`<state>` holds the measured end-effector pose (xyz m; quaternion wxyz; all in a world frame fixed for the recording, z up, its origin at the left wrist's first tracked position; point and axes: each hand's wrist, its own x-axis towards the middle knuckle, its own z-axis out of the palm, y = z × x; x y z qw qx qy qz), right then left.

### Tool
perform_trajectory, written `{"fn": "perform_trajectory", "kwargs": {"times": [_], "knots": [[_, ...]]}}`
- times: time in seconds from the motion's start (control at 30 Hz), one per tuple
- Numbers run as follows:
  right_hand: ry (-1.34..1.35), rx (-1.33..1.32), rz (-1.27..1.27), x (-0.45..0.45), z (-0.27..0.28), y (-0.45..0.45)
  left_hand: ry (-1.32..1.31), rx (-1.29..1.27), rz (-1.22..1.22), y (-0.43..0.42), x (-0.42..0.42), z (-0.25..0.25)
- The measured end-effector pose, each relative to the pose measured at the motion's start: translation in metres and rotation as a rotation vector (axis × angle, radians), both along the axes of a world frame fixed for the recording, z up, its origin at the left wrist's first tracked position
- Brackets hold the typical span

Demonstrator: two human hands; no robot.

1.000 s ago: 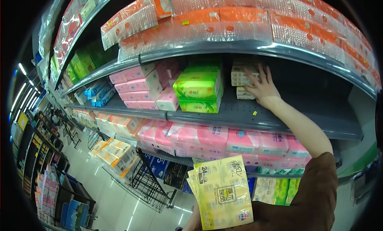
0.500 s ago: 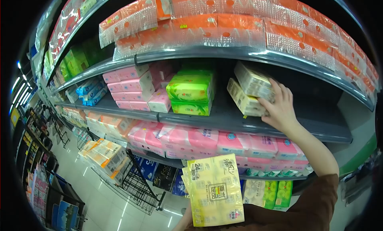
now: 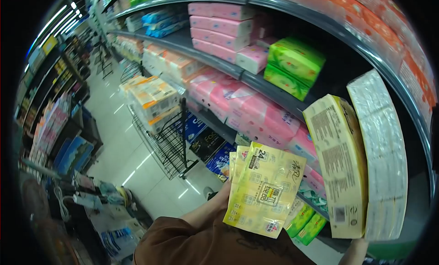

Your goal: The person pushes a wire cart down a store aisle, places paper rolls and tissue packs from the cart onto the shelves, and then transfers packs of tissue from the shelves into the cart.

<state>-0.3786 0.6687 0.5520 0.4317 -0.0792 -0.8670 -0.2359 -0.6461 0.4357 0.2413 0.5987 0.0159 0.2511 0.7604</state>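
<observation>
My left hand is partly hidden behind yellow printed tissue packaging, which it holds in front of my body. That packaging looks flat, with layered edges at its left. At the right, two long tissue packs stand side by side, close to the camera: a cream-yellow pack with printed panels and a whitish shiny pack. Beneath them shows part of my right hand, closed on the packs, its fingers mostly hidden. Green tissue packs rest on the shelf beyond.
Pink tissue packs are stacked on the same shelf, with larger pink packs below. Orange packs line the upper shelf. A black wire rack holding orange-white packs stands in the aisle.
My right hand has lifted the two tissue packs off the shelf and brought them close to the camera. The view has turned left, and the yellow packaging has tilted and risen slightly in view.
</observation>
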Motion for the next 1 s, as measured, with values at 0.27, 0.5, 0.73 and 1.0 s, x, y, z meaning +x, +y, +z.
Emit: {"fn": "perform_trajectory", "kwargs": {"times": [0.27, 0.5, 0.73, 1.0], "knots": [[-0.001, -0.062, 0.257, -0.080, -0.010, -0.007, -0.072, -0.054, 0.324, -0.081, 0.017, 0.036], [-0.175, -0.595, 0.533, -0.150, -0.077, -0.072, -0.089, -0.065, 0.545, -0.183, 0.011, 0.026], [-0.619, -0.743, 0.466, -0.230, -0.214, -0.229, -0.091, -0.102, 0.773, -0.326, -0.003, 0.016], [-0.937, -0.810, 0.404, -0.252, -0.315, -0.367, -0.098, -0.229, 1.117, -0.507, -0.002, -0.001]]}}
